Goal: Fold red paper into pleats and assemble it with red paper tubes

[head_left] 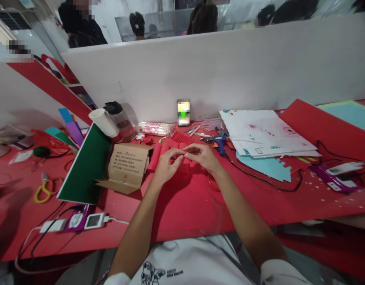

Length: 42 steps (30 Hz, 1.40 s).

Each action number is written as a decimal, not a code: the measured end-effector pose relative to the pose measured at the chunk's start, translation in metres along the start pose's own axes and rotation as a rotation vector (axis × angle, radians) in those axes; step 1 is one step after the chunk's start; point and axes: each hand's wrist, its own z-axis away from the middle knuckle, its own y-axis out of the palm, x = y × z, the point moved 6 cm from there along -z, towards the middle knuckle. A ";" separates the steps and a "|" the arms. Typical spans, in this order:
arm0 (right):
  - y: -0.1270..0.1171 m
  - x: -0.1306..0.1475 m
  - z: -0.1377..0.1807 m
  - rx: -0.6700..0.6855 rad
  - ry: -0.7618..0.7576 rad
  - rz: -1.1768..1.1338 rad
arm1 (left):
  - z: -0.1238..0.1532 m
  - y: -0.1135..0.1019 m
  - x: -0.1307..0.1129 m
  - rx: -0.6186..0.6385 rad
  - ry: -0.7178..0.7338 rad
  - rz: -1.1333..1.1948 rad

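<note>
Both my hands meet over a pleated red paper piece (182, 164) lying on a red sheet (185, 198) at the table's middle. My left hand (166, 163) pinches the paper's near left edge with curled fingers. My right hand (201, 155) pinches the same fold from the right, fingertips touching the left hand's. More folded red paper (178, 138) lies just behind them.
An opened brown cardboard box (127, 166) and a green board (86, 166) lie to the left, with yellow scissors (42, 192), a white cup (104, 122) and a jar. A blue glue gun (220, 143), white printed sheets (265, 132), cables and a phone (183, 112) sit behind and right. A white partition (229, 67) backs the table.
</note>
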 end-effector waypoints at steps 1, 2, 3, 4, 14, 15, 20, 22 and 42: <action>0.000 0.001 0.000 -0.007 -0.005 -0.005 | 0.000 0.000 0.000 -0.009 0.000 0.001; -0.001 0.001 0.000 -0.017 -0.015 -0.003 | 0.000 -0.001 0.001 -0.022 -0.005 0.004; -0.001 0.002 0.000 -0.030 -0.028 0.005 | -0.001 -0.001 0.002 -0.034 -0.016 0.015; -0.001 0.003 0.000 -0.044 -0.041 0.016 | -0.001 -0.001 0.004 -0.046 -0.031 0.035; 0.000 0.006 0.001 -0.100 -0.111 0.016 | -0.003 -0.004 0.022 -0.096 -0.148 0.124; 0.001 0.007 0.001 -0.085 -0.112 0.014 | -0.003 -0.005 0.024 -0.105 -0.158 0.125; 0.005 0.011 0.004 -0.052 -0.149 0.111 | -0.003 -0.010 0.028 -0.153 -0.147 0.021; 0.004 0.013 0.006 -0.069 -0.174 0.203 | -0.002 -0.013 0.028 -0.164 -0.131 -0.070; 0.003 0.016 0.006 -0.072 -0.213 0.316 | -0.001 -0.012 0.020 -0.109 -0.059 -0.151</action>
